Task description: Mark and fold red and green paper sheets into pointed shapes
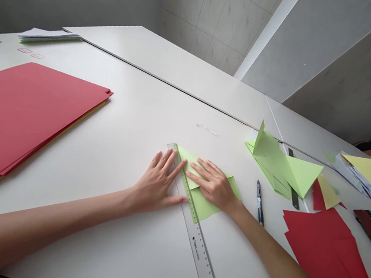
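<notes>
A light green folded paper [204, 203] lies on the white table [131, 121] beside a clear plastic ruler [198, 248] that runs along its left edge. My left hand [158, 182] lies flat with fingers spread, its fingertips and thumb resting on the ruler. My right hand [212, 182] presses flat on the green paper, fingers stretched toward the ruler's far end. Neither hand grips anything.
A stack of red sheets over yellow ones [28, 112] lies at the left. Folded green paper shapes [280, 164], a black pen [259, 201], red paper pieces [328, 246], yellow triangles [366, 170] and a dark ruler [294, 196] sit at the right. White papers [47, 36] lie far back left.
</notes>
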`<state>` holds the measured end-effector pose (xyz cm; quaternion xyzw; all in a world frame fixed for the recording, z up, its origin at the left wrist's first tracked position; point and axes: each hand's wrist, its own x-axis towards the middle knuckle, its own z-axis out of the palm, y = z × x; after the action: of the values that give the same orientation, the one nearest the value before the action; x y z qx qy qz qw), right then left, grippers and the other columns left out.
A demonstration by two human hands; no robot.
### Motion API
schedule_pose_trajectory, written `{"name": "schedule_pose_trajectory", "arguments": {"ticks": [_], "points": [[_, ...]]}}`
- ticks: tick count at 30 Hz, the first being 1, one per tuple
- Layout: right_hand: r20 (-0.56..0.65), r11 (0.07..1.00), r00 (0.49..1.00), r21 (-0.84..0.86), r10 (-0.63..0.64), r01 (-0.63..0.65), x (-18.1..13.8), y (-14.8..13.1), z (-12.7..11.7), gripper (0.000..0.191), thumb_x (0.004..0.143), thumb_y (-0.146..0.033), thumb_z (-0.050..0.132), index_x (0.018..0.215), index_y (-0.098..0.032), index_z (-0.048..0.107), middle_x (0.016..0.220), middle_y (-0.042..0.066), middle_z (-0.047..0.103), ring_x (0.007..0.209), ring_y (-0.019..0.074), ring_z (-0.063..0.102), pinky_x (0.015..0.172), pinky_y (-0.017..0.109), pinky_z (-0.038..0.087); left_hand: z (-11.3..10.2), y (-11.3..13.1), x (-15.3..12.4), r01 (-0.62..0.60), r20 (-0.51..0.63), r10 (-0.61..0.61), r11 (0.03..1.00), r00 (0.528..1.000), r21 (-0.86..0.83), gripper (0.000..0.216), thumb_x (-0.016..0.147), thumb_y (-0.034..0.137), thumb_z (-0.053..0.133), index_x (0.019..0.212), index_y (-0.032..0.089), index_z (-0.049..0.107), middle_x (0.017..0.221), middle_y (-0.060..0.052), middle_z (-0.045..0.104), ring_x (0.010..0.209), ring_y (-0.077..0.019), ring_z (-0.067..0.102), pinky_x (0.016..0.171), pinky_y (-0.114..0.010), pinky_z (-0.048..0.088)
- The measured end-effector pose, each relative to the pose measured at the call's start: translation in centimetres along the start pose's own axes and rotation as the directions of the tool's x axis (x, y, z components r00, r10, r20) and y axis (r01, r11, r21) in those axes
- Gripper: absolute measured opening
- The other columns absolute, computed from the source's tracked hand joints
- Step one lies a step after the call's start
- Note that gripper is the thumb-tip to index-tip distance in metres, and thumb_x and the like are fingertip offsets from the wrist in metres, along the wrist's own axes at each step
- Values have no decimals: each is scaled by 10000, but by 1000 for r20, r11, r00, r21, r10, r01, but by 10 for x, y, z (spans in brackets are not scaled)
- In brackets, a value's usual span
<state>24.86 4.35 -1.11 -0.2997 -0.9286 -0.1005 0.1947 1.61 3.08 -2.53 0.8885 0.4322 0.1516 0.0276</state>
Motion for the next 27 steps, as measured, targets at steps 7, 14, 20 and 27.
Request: {"name": "schedule_pose_trajectory", "arguments": {"ticks": [7, 14, 20, 27], "points": [[55, 997, 998, 72, 20, -24, -4, 2, 2, 434, 916, -46, 448, 1244, -248, 650, 1360, 44, 584, 1391, 223, 380, 1125, 456, 390, -1, 0, 1, -2, -6, 2, 1000, 1000, -25, 966, 804, 824, 351, 1496, 151, 312, 1552, -225, 242, 1438, -424, 187, 1140, -605, 164], [47, 990, 999, 138, -8, 2, -5, 5, 3, 406, 950, -74, 409, 1252, -227, 634, 1363, 45, 582, 1376, 195, 407, 1128, 447, 385, -2, 1, 1, 13, 8, -13, 1000, 1000, -24, 972, 800, 838, 317, 1494, 158, 315, 1554, -210, 249, 1439, -410, 193, 1144, -591, 161], [19, 979, 1000, 201, -24, 20, -5, 8, 5, 393, 956, -74, 397, 1243, -199, 634, 1353, 43, 591, 1374, 189, 412, 1130, 445, 376, -1, 1, 1, 11, 19, -11, 1000, 1000, -9, 977, 803, 836, 315, 1492, 144, 320, 1551, -235, 238, 1443, -416, 180, 1142, -596, 162], [100, 950, 994, 305, 31, -61, -3, 4, -10, 344, 926, -207, 478, 1226, -218, 647, 1331, 42, 611, 1335, 211, 472, 1124, 476, 369, 0, 1, 0, -4, -11, 3, 999, 1000, -33, 966, 803, 820, 363, 1478, 128, 349, 1545, -242, 249, 1436, -433, 188, 1138, -614, 178]]}}
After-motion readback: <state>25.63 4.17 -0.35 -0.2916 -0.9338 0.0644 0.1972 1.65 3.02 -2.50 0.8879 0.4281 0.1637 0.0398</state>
